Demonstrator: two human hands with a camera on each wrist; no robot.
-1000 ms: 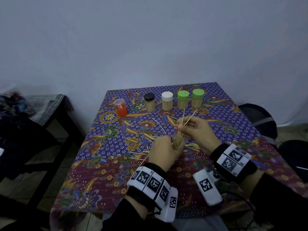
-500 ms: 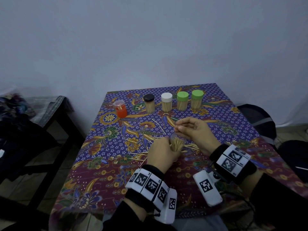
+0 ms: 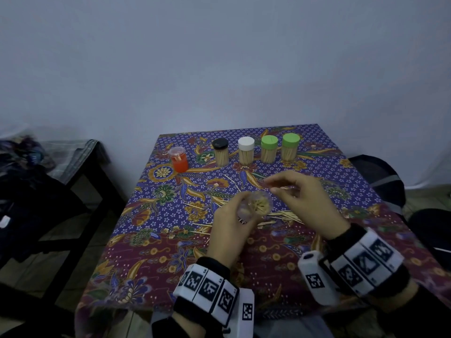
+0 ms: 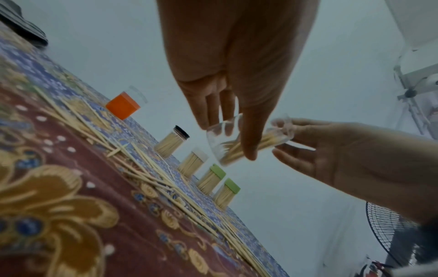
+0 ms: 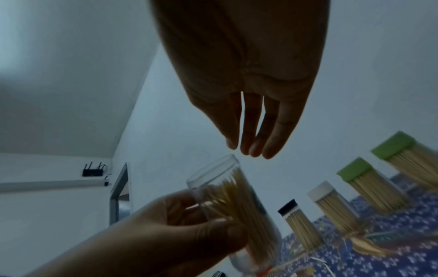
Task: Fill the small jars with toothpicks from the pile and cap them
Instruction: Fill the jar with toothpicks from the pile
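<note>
We find our left hand [image 3: 230,230] gripping the clear, toothpick-filled plastic jar [image 3: 256,207]; our right hand [image 3: 310,203], at its two o'clock, is loosely spread and holds nothing.

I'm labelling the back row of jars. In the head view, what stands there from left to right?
Orange jar → black-capped jar → white-capped jar → first green-capped jar → second green-capped jar.

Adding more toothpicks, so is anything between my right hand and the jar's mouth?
Nothing visible: the clear jar in the left hand is uncapped, and the right hand hovers by its open mouth.
</note>
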